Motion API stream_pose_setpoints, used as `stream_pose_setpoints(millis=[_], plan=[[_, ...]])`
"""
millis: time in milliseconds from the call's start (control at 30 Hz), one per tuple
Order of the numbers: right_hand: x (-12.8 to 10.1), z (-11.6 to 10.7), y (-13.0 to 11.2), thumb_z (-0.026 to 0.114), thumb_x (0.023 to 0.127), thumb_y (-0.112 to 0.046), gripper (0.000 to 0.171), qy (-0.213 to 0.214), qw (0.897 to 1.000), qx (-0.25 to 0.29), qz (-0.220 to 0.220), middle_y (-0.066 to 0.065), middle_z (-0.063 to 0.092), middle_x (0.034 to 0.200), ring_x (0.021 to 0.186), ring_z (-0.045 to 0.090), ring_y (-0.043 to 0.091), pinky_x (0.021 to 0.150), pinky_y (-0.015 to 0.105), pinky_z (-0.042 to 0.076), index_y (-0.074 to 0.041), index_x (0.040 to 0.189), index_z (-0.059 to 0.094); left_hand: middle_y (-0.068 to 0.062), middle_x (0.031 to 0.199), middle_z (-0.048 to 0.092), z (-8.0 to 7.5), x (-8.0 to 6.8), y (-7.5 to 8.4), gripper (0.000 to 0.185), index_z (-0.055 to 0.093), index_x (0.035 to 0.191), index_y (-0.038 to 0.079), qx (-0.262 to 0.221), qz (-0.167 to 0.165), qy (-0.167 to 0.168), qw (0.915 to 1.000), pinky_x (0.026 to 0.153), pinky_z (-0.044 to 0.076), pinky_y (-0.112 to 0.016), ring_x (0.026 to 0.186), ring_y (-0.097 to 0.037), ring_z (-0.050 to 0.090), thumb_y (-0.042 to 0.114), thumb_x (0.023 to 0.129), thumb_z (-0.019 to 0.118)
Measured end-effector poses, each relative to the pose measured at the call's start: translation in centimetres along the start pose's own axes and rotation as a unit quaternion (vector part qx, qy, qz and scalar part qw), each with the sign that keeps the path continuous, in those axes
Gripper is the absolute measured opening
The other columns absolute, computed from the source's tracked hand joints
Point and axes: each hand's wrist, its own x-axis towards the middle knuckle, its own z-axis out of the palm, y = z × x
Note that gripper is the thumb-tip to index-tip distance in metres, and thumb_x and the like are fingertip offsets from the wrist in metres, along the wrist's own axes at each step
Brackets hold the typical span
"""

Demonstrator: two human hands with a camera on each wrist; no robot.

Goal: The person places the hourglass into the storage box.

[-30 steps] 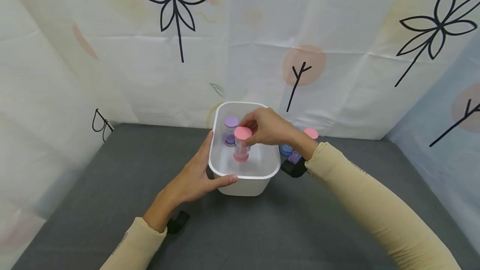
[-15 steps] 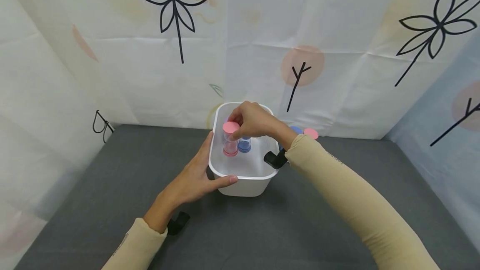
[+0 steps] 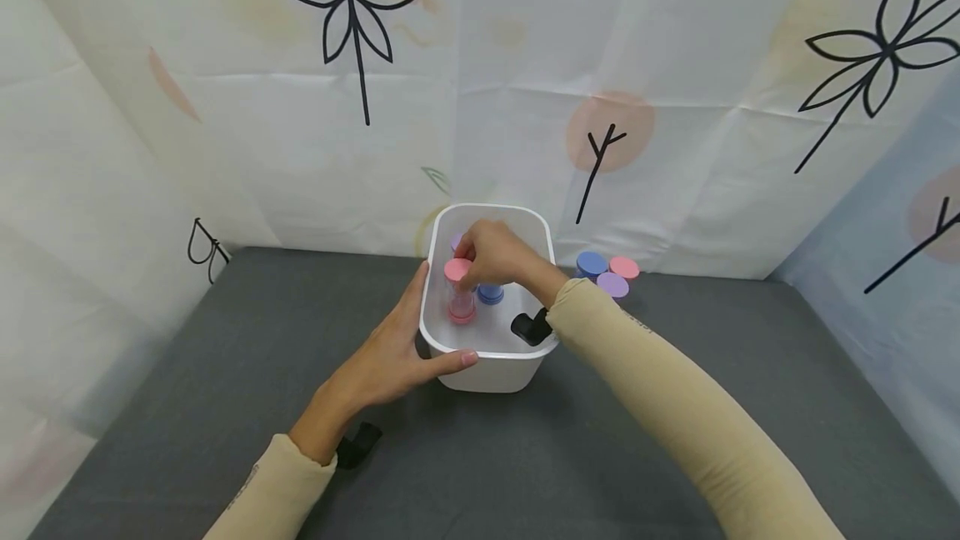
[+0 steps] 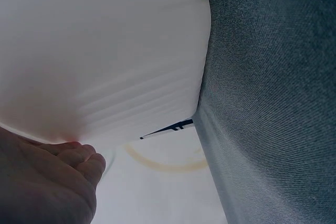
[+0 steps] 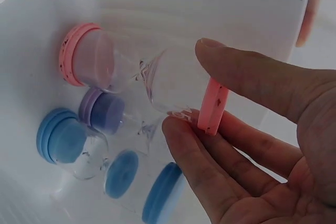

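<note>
A pink-capped hourglass timer (image 3: 460,297) stands upright at the left inside the white bin (image 3: 491,369). My right hand (image 3: 467,267) reaches into the bin and pinches the timer's top cap. In the right wrist view my right hand (image 5: 190,86) has thumb and fingers on the pink timer (image 5: 152,80). A purple timer (image 5: 102,114) and blue timers (image 5: 63,142) stand beside it. My left hand (image 3: 423,330) grips the bin's near left side, thumb on the rim. The left wrist view shows the bin wall (image 4: 105,51) against my fingers (image 4: 50,179).
Outside the bin, to its right by the curtain, stand a blue-capped timer (image 3: 591,263), a pink one (image 3: 624,267) and a purple one (image 3: 612,284). The bin sits at the back of a grey table (image 3: 225,357), walled by patterned fabric on three sides.
My right hand has carried the pink timer leftwards and down to the bin's left side. My right forearm has swung left, uncovering the timers outside. The left hand stays put.
</note>
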Motion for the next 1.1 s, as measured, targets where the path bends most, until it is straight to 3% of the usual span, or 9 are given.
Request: stream_pose_setpoints(millis=[167,367,733,900,1100], plan=[[0.2,0.3,-0.1,0.088,0.073,-0.010,0.029,0.010,1.000,-0.011,0.026,0.005,0.072,0.086,0.081,0.060,0.017,0.071,0.025,0.049,-0.001,0.098,0.078,0.017,0.167,0.001,0.0,0.1,0.1,0.121,-0.010,0.162,0.031,-0.001,0.002,-0.001,1.0000,0.114,0.029,-0.057,0.150,-0.021,0.025,0.056,0.084,0.078],[0.3,0.4,-0.3,0.090,0.073,-0.012,0.031,0.020,0.998,-0.022,0.049,0.004,0.070,0.086,0.083,0.058,0.019,0.069,0.026,0.047,-0.003,0.100,0.078,0.014,0.168,0.003,0.0,0.0,0.0,0.120,-0.010,0.162,0.032,0.001,0.000,0.000,1.0000,0.114,0.030,-0.056,0.149,-0.021,0.027,0.057,0.084,0.078],[0.0,0.4,0.0,0.091,0.072,-0.012,0.030,0.032,0.998,-0.032,0.045,0.002,0.071,0.083,0.080,0.056,0.018,0.068,0.026,0.045,-0.003,0.098,0.079,0.012,0.168,0.004,0.2,0.1,-0.1,0.120,-0.011,0.161,0.035,-0.007,-0.002,-0.004,1.0000,0.113,0.031,-0.058,0.149,-0.023,0.028,0.055,0.084,0.079],[-0.5,-0.4,0.2,0.091,0.072,-0.014,0.041,0.032,0.998,-0.017,0.043,0.007,0.074,0.096,0.088,0.064,0.020,0.077,0.029,0.052,0.000,0.108,0.076,0.014,0.167,0.004,0.2,0.1,0.0,0.122,-0.009,0.163,0.029,-0.009,-0.004,-0.003,0.9999,0.113,0.031,-0.057,0.149,-0.023,0.028,0.055,0.083,0.080],[-1.5,-2.6,0.1,0.092,0.073,-0.018,0.052,0.041,0.998,0.032,0.042,0.010,0.074,0.106,0.097,0.069,0.020,0.085,0.033,0.055,0.001,0.118,0.074,0.017,0.167,0.005,0.1,0.0,0.0,0.122,-0.009,0.163,0.030,-0.014,-0.010,0.000,0.9999,0.114,0.029,-0.057,0.150,-0.020,0.025,0.055,0.083,0.080]])
